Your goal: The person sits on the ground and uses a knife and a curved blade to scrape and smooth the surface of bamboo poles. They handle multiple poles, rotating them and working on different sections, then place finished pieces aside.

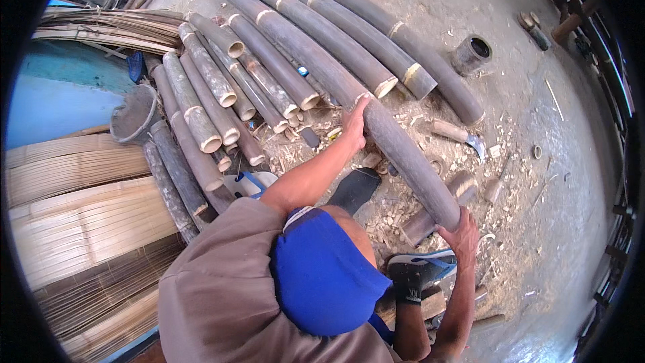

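A long grey-brown bamboo pole [403, 151] slants from the far left down to my right side. My left hand [355, 123] grips it near a pale node ring, thumb on top. Round its near end closes my right hand [462, 235], which hides the cut face. Beneath that end lies a short bamboo piece [420, 227], partly covered by the pole. On the ground to the right, apart from both hands, rests a wooden-handled hatchet [451, 131] with a metal blade. Pale wood chips [396, 205] are scattered around my feet.
More long bamboo poles [342, 40] lie beyond. Several shorter bamboo lengths [195, 111] are stacked at left, beside a grey bucket [134, 117] and split-bamboo panels [87, 222]. A round dark container [472, 54] stands far right. My sandalled foot [410, 269] is below the pole.
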`<action>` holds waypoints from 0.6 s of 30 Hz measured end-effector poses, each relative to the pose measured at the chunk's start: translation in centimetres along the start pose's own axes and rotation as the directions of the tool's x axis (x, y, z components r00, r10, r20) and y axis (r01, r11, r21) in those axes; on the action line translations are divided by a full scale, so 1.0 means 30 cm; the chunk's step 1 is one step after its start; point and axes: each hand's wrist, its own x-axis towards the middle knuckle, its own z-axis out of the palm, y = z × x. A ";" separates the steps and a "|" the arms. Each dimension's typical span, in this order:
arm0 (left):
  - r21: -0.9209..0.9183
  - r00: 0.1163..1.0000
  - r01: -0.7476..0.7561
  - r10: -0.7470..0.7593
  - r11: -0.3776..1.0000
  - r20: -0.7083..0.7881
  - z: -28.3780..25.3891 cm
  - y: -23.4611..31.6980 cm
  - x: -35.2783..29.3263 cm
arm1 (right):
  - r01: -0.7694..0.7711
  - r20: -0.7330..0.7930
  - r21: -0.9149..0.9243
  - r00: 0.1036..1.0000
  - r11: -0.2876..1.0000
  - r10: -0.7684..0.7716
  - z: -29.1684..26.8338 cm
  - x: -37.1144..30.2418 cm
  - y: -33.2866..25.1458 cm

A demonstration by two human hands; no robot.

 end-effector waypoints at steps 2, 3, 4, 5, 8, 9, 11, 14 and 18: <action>-0.036 0.989 0.063 -0.057 0.997 0.133 -0.056 -0.020 0.060 | -0.021 0.012 0.010 1.000 1.000 0.021 0.004 0.006 -0.008; -0.061 0.984 0.085 -0.074 0.995 0.159 -0.049 -0.016 0.050 | -0.006 -0.010 0.017 1.000 1.000 0.006 0.008 0.001 -0.004; -0.086 0.978 0.107 -0.090 0.991 0.186 -0.040 -0.011 0.042 | 0.010 -0.032 0.024 0.999 1.000 -0.009 0.013 -0.005 -0.002; -0.109 0.971 0.131 -0.105 0.985 0.213 -0.031 -0.003 0.036 | 0.025 -0.054 0.031 0.998 0.999 -0.023 0.019 -0.008 -0.002; -0.147 0.969 0.185 -0.156 0.972 0.193 -0.065 -0.006 0.085 | 0.041 -0.132 -0.084 0.990 0.996 -0.052 0.068 -0.029 -0.018; -0.112 0.963 0.200 -0.175 0.973 0.203 -0.080 -0.010 0.093 | 0.058 -0.171 -0.088 0.983 0.994 -0.073 0.077 -0.038 -0.021; -0.096 0.980 0.167 -0.154 0.981 0.127 -0.061 0.007 0.070 | 0.056 -0.165 -0.060 0.984 0.997 -0.065 0.084 -0.036 -0.020; -0.079 0.987 0.107 -0.096 0.991 0.127 -0.042 0.027 0.041 | 0.018 -0.118 -0.032 0.993 0.999 -0.021 0.069 -0.029 -0.046; -0.174 0.975 0.109 -0.072 0.979 0.208 -0.062 0.062 0.037 | 0.013 -0.163 -0.041 0.986 0.999 -0.019 0.103 -0.037 -0.069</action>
